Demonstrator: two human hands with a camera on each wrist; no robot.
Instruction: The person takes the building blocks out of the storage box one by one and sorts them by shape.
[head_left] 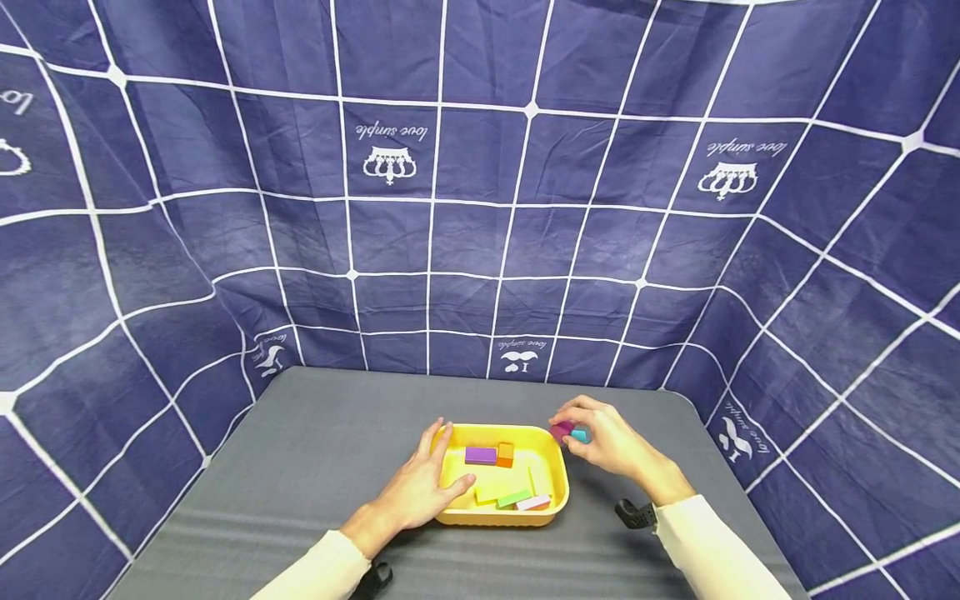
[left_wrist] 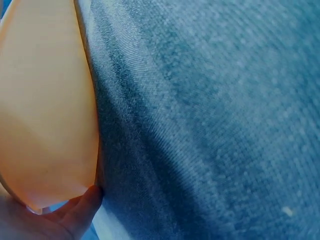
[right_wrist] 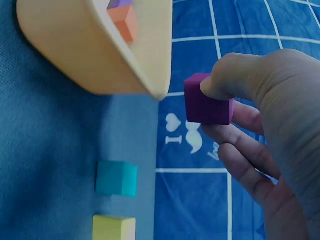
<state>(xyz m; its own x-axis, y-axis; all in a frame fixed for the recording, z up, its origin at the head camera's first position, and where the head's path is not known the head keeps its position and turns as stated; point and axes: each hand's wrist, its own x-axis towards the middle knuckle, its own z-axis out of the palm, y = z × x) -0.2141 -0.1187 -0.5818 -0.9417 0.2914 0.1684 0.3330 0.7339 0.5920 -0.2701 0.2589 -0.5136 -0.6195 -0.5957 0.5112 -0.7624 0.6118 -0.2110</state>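
My left hand [head_left: 420, 487] grips the left end of a yellow plastic tub [head_left: 495, 518], its thumb over the inside and its fingers along the outer side. In the left wrist view a fingertip [left_wrist: 92, 197] lies at the corner of the tub wall [left_wrist: 50, 110]. My right hand [head_left: 611, 442] pinches a dark purple cube [right_wrist: 207, 102] between thumb and fingers, just off the tub's right rim. Beneath that hand a teal block [right_wrist: 116, 178] and a yellow block [right_wrist: 112, 229] rest on the grey surface.
Inside the tub lie a violet block [head_left: 481, 456], an orange block [head_left: 506, 454], a green block [head_left: 514, 499], a whitish block [head_left: 533, 502] and yellow ones. A blue checked cloth [head_left: 480, 233] hangs behind and at both sides of the grey table [head_left: 300, 467].
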